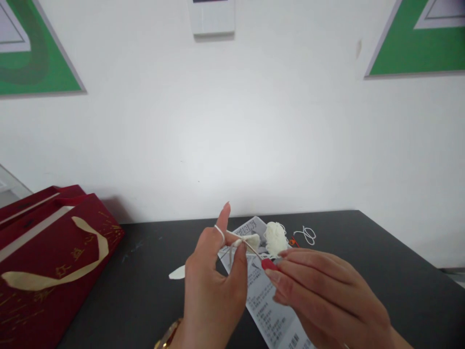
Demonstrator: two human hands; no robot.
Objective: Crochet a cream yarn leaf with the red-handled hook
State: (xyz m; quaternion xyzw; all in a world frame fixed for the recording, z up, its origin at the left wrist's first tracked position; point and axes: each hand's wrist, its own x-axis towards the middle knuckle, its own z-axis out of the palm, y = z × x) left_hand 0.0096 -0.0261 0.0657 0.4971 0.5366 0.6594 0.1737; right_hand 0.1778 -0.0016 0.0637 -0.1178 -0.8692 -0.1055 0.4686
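Over a black table (381, 271), the left hand (214, 286) pinches a small cream crochet piece (250, 241), yarn (219, 232) looped over its raised forefinger for tension, while the right hand (327, 291) grips a red-handled crochet hook (267, 263) above a printed instruction sheet (267, 300).

Soft, fuzzy cream yarn (275, 238) lies on a printed paper sheet (267, 300). The table (381, 271) is matt black. The red bag (51, 261) looks smooth, gold-printed.

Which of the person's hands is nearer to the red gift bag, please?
Left. The left hand is just right of the red gift bag; the right hand lies farther right, beyond the left hand.
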